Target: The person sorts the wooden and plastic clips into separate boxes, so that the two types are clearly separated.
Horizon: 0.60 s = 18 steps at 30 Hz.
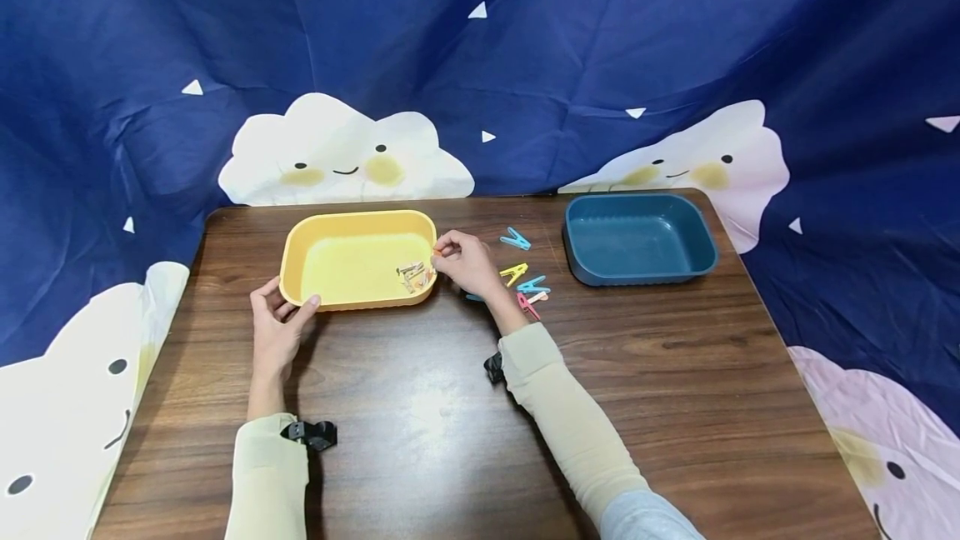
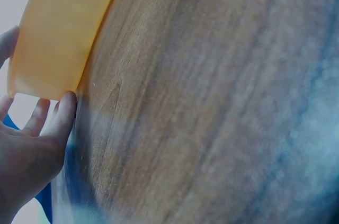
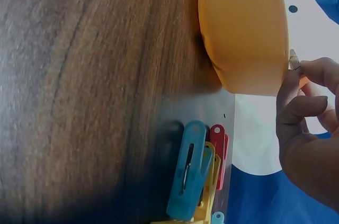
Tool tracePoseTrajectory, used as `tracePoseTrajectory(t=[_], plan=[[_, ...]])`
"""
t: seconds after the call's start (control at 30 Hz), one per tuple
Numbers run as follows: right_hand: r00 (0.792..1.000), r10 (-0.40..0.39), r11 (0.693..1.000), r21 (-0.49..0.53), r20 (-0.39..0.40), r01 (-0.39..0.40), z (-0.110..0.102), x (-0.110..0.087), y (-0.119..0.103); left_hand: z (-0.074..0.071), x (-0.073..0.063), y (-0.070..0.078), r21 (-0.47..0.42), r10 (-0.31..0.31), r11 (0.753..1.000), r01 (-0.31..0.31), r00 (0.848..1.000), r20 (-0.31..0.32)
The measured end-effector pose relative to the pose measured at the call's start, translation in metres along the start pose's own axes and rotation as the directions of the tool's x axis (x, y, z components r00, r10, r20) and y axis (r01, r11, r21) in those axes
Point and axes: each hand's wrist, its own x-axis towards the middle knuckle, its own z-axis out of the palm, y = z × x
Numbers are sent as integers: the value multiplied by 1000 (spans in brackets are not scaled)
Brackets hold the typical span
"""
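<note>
Head view, centre: our right hand [image 1: 468, 265] pinches what looks like a small clip [image 1: 437, 253] at the right rim of the yellow tray [image 1: 345, 265], likely mid-transfer. Left wrist, left edge: our left hand [image 2: 29, 152] grips the tray's corner, probably steadying it. Right wrist, right edge: pinch closed; next we'd need to clear the rim.

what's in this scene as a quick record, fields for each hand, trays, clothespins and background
left hand: holds the yellow tray at its near left corner
right hand: pinches a small item, partly hidden, at the tray's right rim
inside yellow tray: small clips piled at the right end
loose clothespins: blue, yellow and red, between the trays
blue tray: on the right
table: brown wood grain
backdrop: dark blue cloth with clouds
</note>
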Motion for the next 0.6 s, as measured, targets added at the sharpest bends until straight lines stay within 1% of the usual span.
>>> tracePoseTrajectory(t=[0.17, 0.4, 0.6], plan=[[1000, -4, 1000, -19, -7, 4, 4, 1, -1, 0, 0, 0, 9, -4, 1000, 4, 1000, 3], [1000, -12, 999, -34, 5, 12, 8, 1, -6, 0, -2, 0, 9, 4, 1000, -4, 1000, 0], [1000, -16, 998, -52, 22, 17, 10, 1, -5, 0, -2, 1, 9, 8, 1000, -8, 1000, -1]])
